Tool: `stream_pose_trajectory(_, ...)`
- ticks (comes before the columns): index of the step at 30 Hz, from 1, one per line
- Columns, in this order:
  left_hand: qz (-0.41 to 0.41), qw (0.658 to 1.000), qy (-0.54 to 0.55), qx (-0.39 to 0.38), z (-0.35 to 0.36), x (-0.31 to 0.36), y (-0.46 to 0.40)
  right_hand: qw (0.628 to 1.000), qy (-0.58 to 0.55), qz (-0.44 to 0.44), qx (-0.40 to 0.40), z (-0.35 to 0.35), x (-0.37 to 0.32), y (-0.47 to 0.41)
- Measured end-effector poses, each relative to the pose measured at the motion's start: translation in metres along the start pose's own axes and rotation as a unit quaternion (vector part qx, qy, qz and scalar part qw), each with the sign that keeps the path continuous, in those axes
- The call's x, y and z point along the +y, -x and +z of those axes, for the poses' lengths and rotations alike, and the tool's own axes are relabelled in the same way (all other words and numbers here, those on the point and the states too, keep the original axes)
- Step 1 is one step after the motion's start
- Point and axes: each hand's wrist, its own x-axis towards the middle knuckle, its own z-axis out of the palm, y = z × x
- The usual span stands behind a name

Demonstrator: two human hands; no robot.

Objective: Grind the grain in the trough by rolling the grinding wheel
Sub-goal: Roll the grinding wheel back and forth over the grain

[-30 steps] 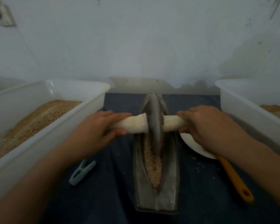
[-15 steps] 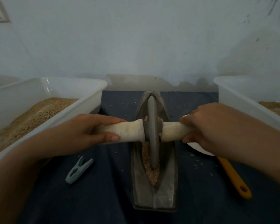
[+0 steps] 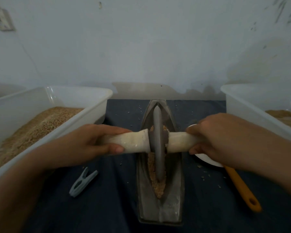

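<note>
Head view: the left hand [image 3: 92, 142] and right hand [image 3: 213, 138] each wrap one end of the pale axle [image 3: 134, 140], balancing downward pressure across the grinding wheel [image 3: 157, 143]. The wheel stands upright in the boat-shaped trough [image 3: 160, 209], its rim bedded in the grain [image 3: 158, 187] so rolling crushes it.

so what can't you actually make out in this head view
- White dish: mostly behind the right hand, contents unseen.
- Right tub: cut off by the frame's right edge.
- Grain under the grinding wheel: the wheel and its wrapped handle, gripped by the left hand, hide it.
- Wall fitting, top left: blurred, unidentifiable.
- How finely ground: too small, too dim.
</note>
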Motion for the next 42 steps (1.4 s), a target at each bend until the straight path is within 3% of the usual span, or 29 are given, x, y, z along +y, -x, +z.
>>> stream_pose_trajectory(4,-0.002,0.999,0.023,-0.027,-0.004,0.002,0.003,1.0,0.008,0.017,-0.004,-0.005,-0.006,0.007)
stream_pose_trajectory(8,-0.014,0.994,-0.076,0.077,0.014,-0.003,-0.008,0.997,0.01,0.047,0.068,0.013,-0.004,-0.008)
stream_pose_trajectory(12,0.011,0.959,-0.216,0.18,0.032,-0.007,-0.02,0.987,0.044,0.088,0.124,0.035,-0.002,-0.016)
stream_pose_trajectory(15,0.01,0.973,-0.168,0.156,0.026,-0.006,-0.018,0.992,0.043,0.064,0.104,0.031,0.0,-0.016)
stream_pose_trajectory(20,-0.003,0.999,-0.027,0.047,0.006,0.002,-0.004,0.998,0.051,0.011,0.039,0.014,-0.005,-0.005)
stream_pose_trajectory(25,0.008,1.0,-0.001,-0.014,-0.003,0.004,0.003,0.999,0.036,0.026,0.008,-0.005,-0.012,0.007)
stream_pose_trajectory(29,-0.015,0.996,-0.062,0.07,0.011,-0.003,-0.009,0.997,0.005,0.059,0.044,0.015,-0.005,-0.007)
stream_pose_trajectory(31,-0.013,0.982,-0.135,0.132,0.023,-0.006,-0.016,0.993,0.025,0.069,0.097,0.028,-0.002,-0.016)
stream_pose_trajectory(34,0.005,0.964,-0.189,0.189,0.033,-0.01,-0.021,0.989,0.031,0.089,0.115,0.034,0.001,-0.02)
stream_pose_trajectory(37,0.0,0.979,-0.137,0.154,0.025,-0.007,-0.019,0.993,0.04,0.049,0.1,0.029,0.0,-0.016)
stream_pose_trajectory(42,-0.01,1.0,0.027,0.005,0.0,0.003,0.0,0.999,0.03,0.016,0.014,0.001,-0.008,0.0)
